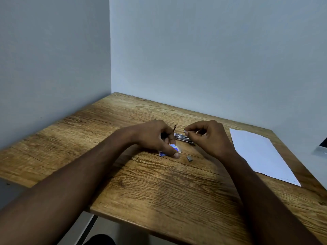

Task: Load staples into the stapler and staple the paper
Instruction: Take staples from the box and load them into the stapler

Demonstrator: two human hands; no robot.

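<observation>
The stapler (183,137) lies open on the wooden table (159,183), its metal channel showing between my hands and its red lid tip raised behind. My left hand (155,137) rests over the stapler's left end and holds a small blue staple box (172,149) against the table. My right hand (208,137) hovers over the stapler's right end and pinches a small strip of staples (185,132) between thumb and forefinger. A loose strip of staples (189,158) lies on the table in front of the stapler. The white paper (261,154) lies flat to the right.
Grey walls close the table's far and left sides. A dark and white object (321,147) sits at the far right edge beyond the paper. The table's near edge runs diagonally at the lower left, with floor below.
</observation>
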